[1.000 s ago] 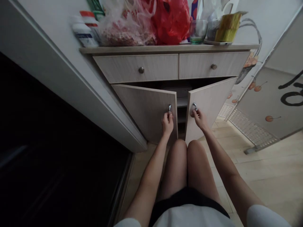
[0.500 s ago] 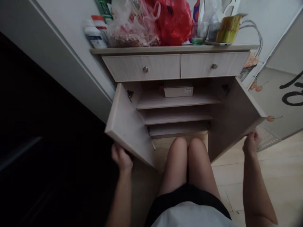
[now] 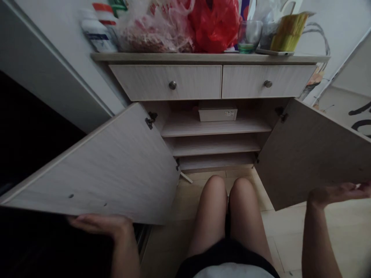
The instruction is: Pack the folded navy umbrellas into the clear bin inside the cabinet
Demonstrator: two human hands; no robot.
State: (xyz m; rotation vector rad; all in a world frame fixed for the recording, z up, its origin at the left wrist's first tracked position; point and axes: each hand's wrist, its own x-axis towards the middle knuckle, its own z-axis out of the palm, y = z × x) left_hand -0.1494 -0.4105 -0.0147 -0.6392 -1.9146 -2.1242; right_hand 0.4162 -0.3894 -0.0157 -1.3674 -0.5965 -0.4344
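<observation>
On my feed, the nearest things are the 2 hands. The left hand (image 3: 107, 227) sits low on the left of the view, its fingers (image 3: 89, 220) lying flat and extended along the bottom edge of the left cabinet door (image 3: 89, 166), released rather than clenched. The right hand (image 3: 324, 197) is at the far right of the view, just under the lower edge of the right cabinet door (image 3: 310, 154), with its fingers (image 3: 348, 189) spread loosely and curled around nothing. I cannot tell whether either hand is pressing on its door. Between the hands, 2 bare knees (image 3: 214, 193) point toward the cabinet above a pale tiled floor (image 3: 290, 231).

Both doors stand wide open, hanging from the cabinet on metal hinges (image 3: 150, 120) and showing their inner faces. Between them I can see 3 wooden shelves (image 3: 214, 127), the top one carrying a white box (image 3: 217, 114). Above the opening are 2 closed drawers (image 3: 165, 83), each with a round metal knob (image 3: 172, 85).

Farther off, the cabinet's top surface (image 3: 203, 57) holds a white bottle (image 3: 97, 36) with a red cap, a clear plastic bag (image 3: 153, 34), a red plastic bag (image 3: 214, 27), a glass tumbler (image 3: 249, 36) and a yellow-green packet (image 3: 290, 33), all against a pale wall (image 3: 333, 23).
</observation>
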